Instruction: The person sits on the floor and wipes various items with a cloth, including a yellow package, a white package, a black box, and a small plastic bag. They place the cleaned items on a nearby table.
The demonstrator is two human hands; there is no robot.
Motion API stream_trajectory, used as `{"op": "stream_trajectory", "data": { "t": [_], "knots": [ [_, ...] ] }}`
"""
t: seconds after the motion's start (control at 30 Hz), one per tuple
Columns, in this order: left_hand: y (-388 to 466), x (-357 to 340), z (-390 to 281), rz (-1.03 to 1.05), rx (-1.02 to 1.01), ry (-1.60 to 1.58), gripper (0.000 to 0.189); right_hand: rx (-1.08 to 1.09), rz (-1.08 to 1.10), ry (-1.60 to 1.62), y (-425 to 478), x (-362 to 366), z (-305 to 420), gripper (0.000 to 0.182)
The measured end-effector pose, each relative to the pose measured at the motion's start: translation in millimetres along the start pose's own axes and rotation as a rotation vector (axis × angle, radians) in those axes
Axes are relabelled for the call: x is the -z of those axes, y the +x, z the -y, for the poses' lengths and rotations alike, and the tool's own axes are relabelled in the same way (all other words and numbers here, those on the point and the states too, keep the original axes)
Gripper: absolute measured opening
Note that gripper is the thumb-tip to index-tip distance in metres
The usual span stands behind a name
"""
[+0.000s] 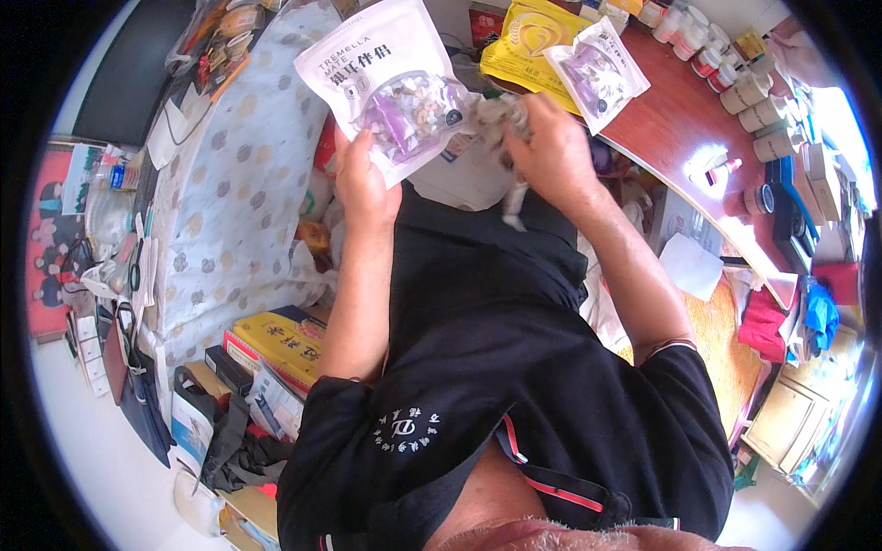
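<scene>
My left hand (366,180) grips the lower left edge of a white plastic food pouch (406,65) with a clear window that shows purple sachets and pale dried pieces. At the pouch's right side, my right hand (551,148) is closed on a blurred, crumpled grey-and-white cloth (501,127), one end of which hangs down above my lap. Behind the right hand, a yellow plastic bag (527,41) lies on the reddish-brown table. A smaller white pouch (598,76) with a like window overlaps the yellow bag's right side.
Several white bottles (747,93) line the far side of the reddish-brown tabletop (661,110). A small jar (759,200) stands nearer its right end. A patterned cloth cover (234,158) drapes the surface at left. Below it sit a yellow box (282,341) and a dark bag (234,441).
</scene>
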State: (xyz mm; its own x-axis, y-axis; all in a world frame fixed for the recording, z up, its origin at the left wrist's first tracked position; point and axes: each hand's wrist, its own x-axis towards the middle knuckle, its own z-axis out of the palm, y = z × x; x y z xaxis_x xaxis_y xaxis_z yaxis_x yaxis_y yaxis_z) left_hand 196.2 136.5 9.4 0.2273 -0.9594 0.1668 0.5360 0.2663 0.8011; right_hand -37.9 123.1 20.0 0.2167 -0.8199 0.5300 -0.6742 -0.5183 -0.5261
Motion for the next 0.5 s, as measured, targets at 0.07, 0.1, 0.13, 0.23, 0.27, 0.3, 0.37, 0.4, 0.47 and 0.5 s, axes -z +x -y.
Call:
{"op": "stream_trajectory", "data": {
  "t": [0.07,0.1,0.13,0.23,0.27,0.3,0.37,0.4,0.47,0.5],
  "knots": [
    [0.4,-1.1,1.7,-0.030,-0.005,0.007,0.057,-0.072,-0.099,0.034,10.3,11.0,12.9,0.028],
    [-1.3,-4.3,2.7,-0.030,0.020,-0.024,0.056,-0.041,-0.128,0.046,14.2,12.3,20.3,0.028],
    [-1.7,-9.3,4.2,-0.028,0.046,-0.057,0.055,-0.011,-0.159,0.055,18.6,11.8,26.6,0.028],
    [-5.7,-23.7,7.9,-0.014,0.138,-0.172,0.050,0.072,-0.197,0.060,23.2,-10.3,39.7,0.028],
    [-5.8,-26.8,12.9,-0.004,0.153,-0.201,0.049,0.059,-0.161,0.058,18.9,-24.0,42.4,0.027],
    [-4.9,-27.0,17.9,0.000,0.164,-0.229,0.048,0.049,-0.120,0.062,16.8,-38.6,46.2,0.027],
    [-5.4,-22.5,22.9,-0.069,0.186,-0.183,0.042,0.120,-0.075,0.179,7.9,-48.3,65.2,0.031],
    [-5.6,-16.1,21.7,-0.082,0.213,-0.130,0.041,0.155,-0.061,0.204,5.6,-49.4,75.9,0.031],
    [-6.9,-2.9,22.5,-0.076,0.256,-0.156,0.039,0.171,-0.049,0.181,4.7,-53.6,80.9,0.028],
    [-5.2,-3.0,20.8,-0.080,0.278,-0.203,0.039,0.194,-0.056,0.175,6.4,-56.0,77.7,0.026]
  ]
}}
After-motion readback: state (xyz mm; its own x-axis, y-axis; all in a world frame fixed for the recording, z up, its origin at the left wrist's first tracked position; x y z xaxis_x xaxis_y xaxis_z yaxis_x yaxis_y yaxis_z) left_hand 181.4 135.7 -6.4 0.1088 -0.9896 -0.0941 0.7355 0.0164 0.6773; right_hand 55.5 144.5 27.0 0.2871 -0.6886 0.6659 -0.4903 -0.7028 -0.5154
